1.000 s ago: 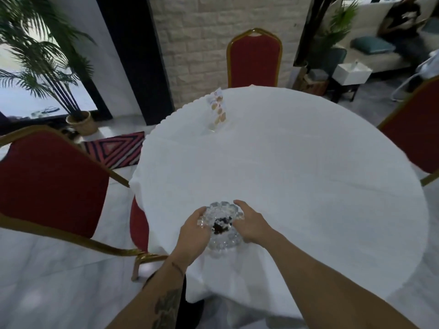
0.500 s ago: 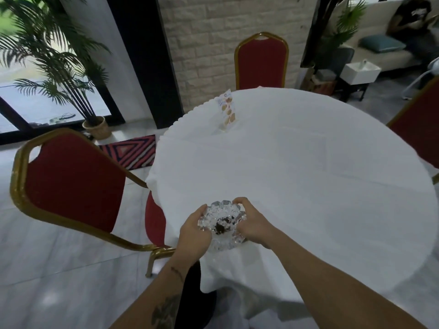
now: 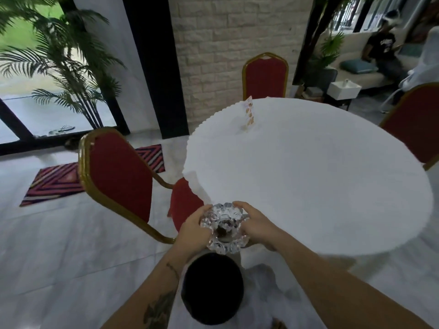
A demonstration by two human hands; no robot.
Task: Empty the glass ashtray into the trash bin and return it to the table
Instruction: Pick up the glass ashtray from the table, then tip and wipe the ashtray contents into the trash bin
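While we are looking down past our forearms, we are seeing the trash bin [image 3: 212, 288] as a dark round opening on the floor, nearest to us; what lies inside it we cannot tell. Just above it, we are holding the glass ashtray [image 3: 224, 228] at the near edge of the table [image 3: 308, 176], our left hand [image 3: 193, 231] curling its fingers around the left rim and our right hand [image 3: 257, 225] closing on the right rim, both hands clasped on the glass. We are judging this as the carrying step: the ashtray appears to be clear of the cloth and poised over the bin. Dark ash or butts are sitting in its central well, so it is not yet emptied. Next, we are thinking, the move calls for tilting it over the opening while keeping a firm hold on the slippery glass. Farther off, a red chair [image 3: 118, 172] is standing at the left, and a small card stand [image 3: 249, 112] is sitting upright near the table's far edge.
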